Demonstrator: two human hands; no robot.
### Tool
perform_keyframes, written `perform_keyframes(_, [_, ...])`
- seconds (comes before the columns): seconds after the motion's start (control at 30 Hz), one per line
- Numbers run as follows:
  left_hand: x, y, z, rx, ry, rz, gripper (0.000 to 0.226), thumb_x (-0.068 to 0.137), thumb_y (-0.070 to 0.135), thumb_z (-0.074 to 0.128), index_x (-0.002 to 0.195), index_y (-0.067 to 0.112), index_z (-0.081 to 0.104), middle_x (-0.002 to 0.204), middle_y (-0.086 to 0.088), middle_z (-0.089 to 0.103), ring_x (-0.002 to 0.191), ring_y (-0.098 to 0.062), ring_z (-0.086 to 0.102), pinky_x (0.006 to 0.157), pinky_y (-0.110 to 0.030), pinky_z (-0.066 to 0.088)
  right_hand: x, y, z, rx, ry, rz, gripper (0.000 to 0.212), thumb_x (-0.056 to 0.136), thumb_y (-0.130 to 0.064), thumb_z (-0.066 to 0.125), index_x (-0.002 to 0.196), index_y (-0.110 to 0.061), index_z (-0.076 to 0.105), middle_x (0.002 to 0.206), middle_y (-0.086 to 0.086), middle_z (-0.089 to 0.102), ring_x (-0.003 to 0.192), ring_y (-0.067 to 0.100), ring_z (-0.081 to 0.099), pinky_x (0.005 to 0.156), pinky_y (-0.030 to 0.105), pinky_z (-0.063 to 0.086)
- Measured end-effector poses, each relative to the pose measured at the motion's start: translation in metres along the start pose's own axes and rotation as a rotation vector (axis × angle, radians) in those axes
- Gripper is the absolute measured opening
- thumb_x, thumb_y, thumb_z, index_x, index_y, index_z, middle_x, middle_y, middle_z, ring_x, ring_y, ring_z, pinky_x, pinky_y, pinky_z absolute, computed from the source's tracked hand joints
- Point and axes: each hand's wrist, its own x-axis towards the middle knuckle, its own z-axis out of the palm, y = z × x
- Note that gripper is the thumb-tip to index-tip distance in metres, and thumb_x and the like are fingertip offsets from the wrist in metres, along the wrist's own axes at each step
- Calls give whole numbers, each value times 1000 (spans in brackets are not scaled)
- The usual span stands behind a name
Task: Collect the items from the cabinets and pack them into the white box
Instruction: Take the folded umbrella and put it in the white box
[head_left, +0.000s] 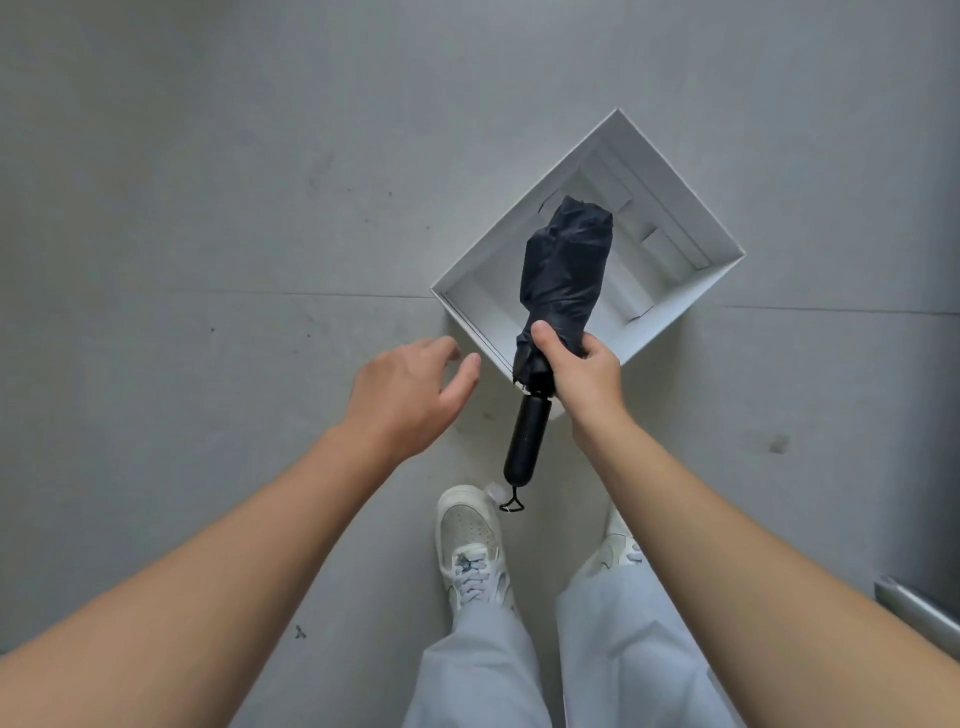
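We see a folded black umbrella (563, 270) held above the open white box (675, 205). Its fabric canopy is dark, soft and wrinkled, gathered loosely into a thick bundle, and the upper end points into the box. The handle (528, 441) is a smooth, matte black cylinder with a rounded end, and a small black cord loop (511, 504) hangs from it, near the shoes.

The right hand (579, 371) grips the umbrella at the lower part of the canopy, just above the handle; the thumb lies on the fabric and the fingers are curled around it. The left hand (410, 387) is open, with relaxed fingers a little spread, and it holds nothing. It hovers just beside the near corner of the box, to the left of the umbrella.

The box is square, made of stiff white cardboard with thin straight walls, and it stands on the floor (208, 182) turned like a diamond. Inside we see a white folded cardboard insert (631, 244) with angular steps.

The floor is grey, smooth concrete with small dark stains and a thin joint line. Below, we see white sneakers (470, 540) with laces and pale, loose trousers (613, 649). Both forearms are bare.
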Motion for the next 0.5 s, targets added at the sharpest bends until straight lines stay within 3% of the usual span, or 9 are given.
perform_keyframes(0.17, [10,-8,1,11,8,-19,49,93,63,25,101,29,60,102,10,68,84,-19,63,63,-31,37,31,-3,14,-7,-31,45,34,84,-46,78,98,-15,72,94,1,76,80,14,69,68,22,52])
perform_keyframes(0.3, [12,-11,5,22,11,-26,52,93,64,21,99,30,59,96,10,67,79,-17,61,61,-31,40,45,7,14,-15,-86,146,38,84,-52,76,97,-17,73,97,4,77,83,18,71,78,30,58])
perform_keyframes(0.4, [10,-11,8,13,10,-25,51,93,63,22,100,30,60,96,10,67,78,-16,61,63,-31,42,49,10,13,-26,-85,114,40,84,-57,74,90,-17,71,90,1,76,77,15,70,69,26,54])
perform_keyframes(0.5, [8,-10,9,8,18,-32,49,95,61,24,100,29,60,97,10,68,79,-16,62,63,-31,43,54,8,10,-27,-54,97,44,89,-61,64,85,-16,64,82,2,65,74,18,61,70,29,50])
